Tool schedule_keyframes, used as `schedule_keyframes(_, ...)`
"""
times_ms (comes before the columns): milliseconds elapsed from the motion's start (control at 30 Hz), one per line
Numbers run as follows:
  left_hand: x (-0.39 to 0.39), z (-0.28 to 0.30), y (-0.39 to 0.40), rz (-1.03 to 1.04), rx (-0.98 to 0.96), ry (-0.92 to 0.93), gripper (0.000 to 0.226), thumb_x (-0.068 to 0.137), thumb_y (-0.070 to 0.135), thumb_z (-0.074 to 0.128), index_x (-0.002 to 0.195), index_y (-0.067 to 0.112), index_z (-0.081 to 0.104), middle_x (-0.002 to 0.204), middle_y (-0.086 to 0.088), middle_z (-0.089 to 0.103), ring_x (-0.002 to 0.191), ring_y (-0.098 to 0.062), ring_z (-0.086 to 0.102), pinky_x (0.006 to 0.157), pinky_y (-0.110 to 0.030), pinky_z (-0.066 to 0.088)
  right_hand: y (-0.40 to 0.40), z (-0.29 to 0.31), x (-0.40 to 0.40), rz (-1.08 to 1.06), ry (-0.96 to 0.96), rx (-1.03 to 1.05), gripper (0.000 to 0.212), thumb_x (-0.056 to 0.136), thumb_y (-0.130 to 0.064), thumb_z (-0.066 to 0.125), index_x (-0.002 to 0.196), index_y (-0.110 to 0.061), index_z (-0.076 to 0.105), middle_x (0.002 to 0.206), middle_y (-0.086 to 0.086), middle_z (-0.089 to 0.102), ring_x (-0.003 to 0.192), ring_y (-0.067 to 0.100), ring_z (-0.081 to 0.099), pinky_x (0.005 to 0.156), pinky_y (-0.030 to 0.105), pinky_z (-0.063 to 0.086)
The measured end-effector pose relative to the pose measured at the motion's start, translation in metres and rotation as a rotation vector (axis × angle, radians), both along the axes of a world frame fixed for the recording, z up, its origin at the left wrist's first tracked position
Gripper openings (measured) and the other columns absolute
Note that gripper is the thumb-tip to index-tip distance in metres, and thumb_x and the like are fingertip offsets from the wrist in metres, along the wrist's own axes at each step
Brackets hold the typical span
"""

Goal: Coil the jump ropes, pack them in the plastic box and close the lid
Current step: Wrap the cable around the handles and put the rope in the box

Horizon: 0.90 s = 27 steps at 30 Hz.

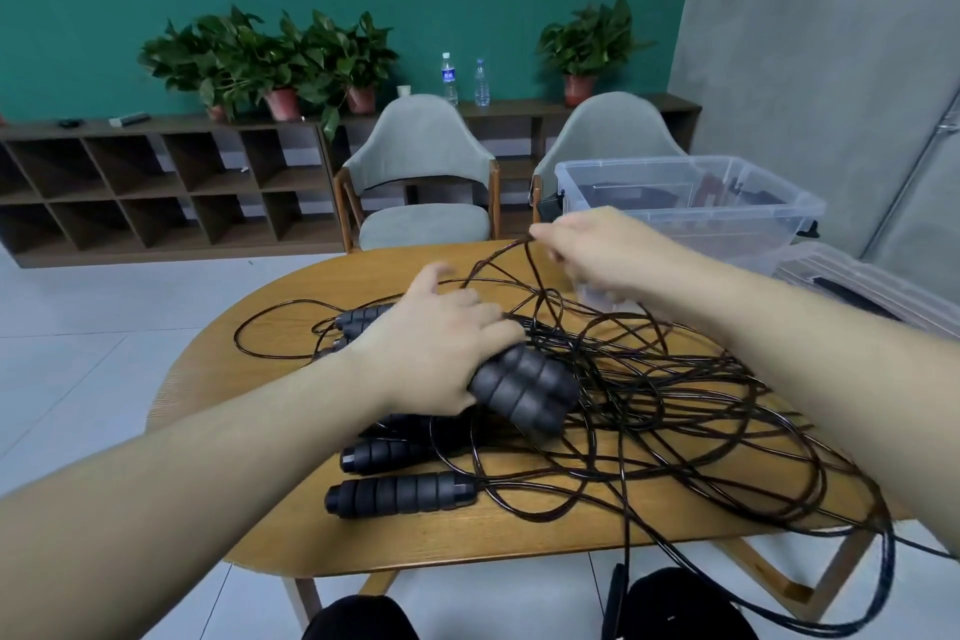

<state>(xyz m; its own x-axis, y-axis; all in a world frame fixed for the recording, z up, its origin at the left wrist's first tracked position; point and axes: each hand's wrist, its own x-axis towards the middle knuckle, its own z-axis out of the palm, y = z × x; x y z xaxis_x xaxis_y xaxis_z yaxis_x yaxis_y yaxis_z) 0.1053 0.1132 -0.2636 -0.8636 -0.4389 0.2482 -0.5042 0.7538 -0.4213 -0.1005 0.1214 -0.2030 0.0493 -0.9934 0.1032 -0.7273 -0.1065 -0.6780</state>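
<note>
Head view showed the jump ropes lying in one black tangle across the middle and right of the oval wooden worktop, with some cord trailing off the near right edge toward the floor. Several foam handles lay loose at the near left of the heap. The left hand was clamped round a pair of handles held together, lifted slightly off the pile. The right hand was raised farther back, its fingers pinched on a loop of cord drawn up out of the snarl.

The plastic box stood open at the far right of the worktop, with what looked like its lid lying just to the right of it; dark shapes showed through the box wall, though I could not tell what they were.

To my eye this was the early part: freeing one rope from the rest so it could be coiled. The next move would need the pinched cord drawn clear without dragging neighbouring loops, then wound round the held handles.
</note>
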Motion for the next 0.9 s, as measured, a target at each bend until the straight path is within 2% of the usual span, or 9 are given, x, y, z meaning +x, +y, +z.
schedule_keyframes(133, 0.010, -0.014, 0.005, -0.326, 0.115, 0.360, 0.059, 0.068, 0.025, 0.083, 0.118, 0.019, 0.053, 0.102, -0.002, 0.065, 0.094, -0.025, 0.061, 0.090, -0.042, 0.048, -0.011, -0.001, -0.017, -0.011, -0.141, 0.208, 0.036, 0.101, -0.042, 0.046, 0.072, -0.022, 0.053, 0.052, -0.008, 0.036, 0.040, 0.009, 0.027, 0.037, 0.019, 0.020)
schedule_keyframes(267, 0.010, -0.006, 0.013, -0.123, 0.247, 0.684, 0.042, 0.072, 0.024, 0.072, 0.110, 0.022, 0.055, 0.091, 0.007, 0.060, 0.082, -0.013, 0.054, 0.072, -0.029, 0.043, -0.005, -0.021, -0.030, 0.091, 0.369, 0.244, 0.044, 0.105, -0.042, 0.039, 0.079, -0.018, 0.063, 0.061, -0.004, 0.051, 0.048, 0.008, 0.043, 0.042, 0.012, 0.039)
schedule_keyframes(333, 0.011, 0.001, 0.012, 0.025, 0.315, 0.763, 0.038, 0.074, 0.025, 0.067, 0.110, 0.024, 0.057, 0.090, 0.013, 0.059, 0.080, -0.010, 0.054, 0.069, -0.024, 0.041, -0.005, -0.037, -0.037, 0.127, 0.469, 0.365, 0.049, 0.107, -0.046, 0.031, 0.094, -0.020, 0.071, 0.086, -0.001, 0.067, 0.073, 0.010, 0.060, 0.075, 0.023, 0.054)
schedule_keyframes(433, 0.009, 0.006, 0.007, 0.177, 0.334, 0.768, 0.034, 0.081, 0.021, 0.070, 0.112, 0.024, 0.056, 0.092, 0.010, 0.060, 0.084, -0.018, 0.057, 0.071, -0.032, 0.044, -0.004, -0.052, -0.033, 0.169, 0.137, 0.360, 0.069, 0.099, -0.070, 0.015, 0.122, -0.032, 0.068, 0.137, -0.005, 0.061, 0.128, 0.015, 0.054, 0.118, 0.045, 0.028)
schedule_keyframes(533, 0.005, 0.006, 0.000, 0.305, 0.323, 0.768, 0.033, 0.085, 0.024, 0.068, 0.114, 0.024, 0.053, 0.095, 0.009, 0.059, 0.084, -0.020, 0.054, 0.071, -0.031, 0.040, 0.011, -0.049, -0.018, 0.230, -0.688, 0.467, 0.090, 0.076, -0.091, 0.017, 0.132, -0.034, 0.059, 0.126, 0.009, 0.069, 0.121, 0.025, 0.063, 0.110, 0.047, 0.036)
schedule_keyframes(633, 0.004, 0.005, -0.010, 0.438, 0.318, 0.797, 0.030, 0.088, 0.027, 0.066, 0.114, 0.024, 0.051, 0.095, 0.006, 0.061, 0.082, -0.021, 0.054, 0.071, -0.033, 0.042, 0.037, -0.038, 0.000, 0.262, -0.967, 0.464, 0.095, 0.074, -0.093, 0.020, 0.136, -0.029, 0.051, 0.103, 0.016, 0.074, 0.095, 0.029, 0.072, 0.096, 0.048, 0.048)
schedule_keyframes(667, 0.005, 0.005, -0.013, 0.487, 0.337, 0.812, 0.030, 0.088, 0.027, 0.065, 0.114, 0.024, 0.050, 0.093, 0.005, 0.061, 0.082, -0.023, 0.056, 0.071, -0.034, 0.044, 0.040, -0.037, 0.005, 0.220, -0.977, 0.423, 0.089, 0.076, -0.090, 0.025, 0.131, -0.027, 0.053, 0.084, 0.009, 0.072, 0.072, 0.024, 0.069, 0.076, 0.040, 0.054)
schedule_keyframes(733, 0.005, 0.006, -0.018, 0.572, 0.422, 0.867, 0.028, 0.090, 0.031, 0.063, 0.112, 0.026, 0.048, 0.087, 0.006, 0.060, 0.081, -0.025, 0.060, 0.070, -0.034, 0.046, 0.041, -0.040, 0.012, 0.094, -0.783, 0.242, 0.067, 0.089, -0.078, 0.030, 0.115, -0.022, 0.057, 0.056, -0.005, 0.045, 0.045, 0.012, 0.037, 0.045, 0.025, 0.033)
schedule_keyframes(900, -0.020, 0.007, -0.013, 0.535, 0.783, 1.099, 0.029, 0.085, 0.036, 0.073, 0.099, 0.023, 0.052, 0.073, 0.006, 0.058, 0.059, -0.012, 0.055, 0.056, -0.026, 0.044, 0.038, -0.064, 0.029, 0.050, -0.430, -0.105, 0.042, 0.106, -0.050, 0.020, 0.090, -0.025, 0.050, 0.053, -0.009, 0.040, 0.044, 0.004, 0.035, 0.051, 0.026, 0.028)
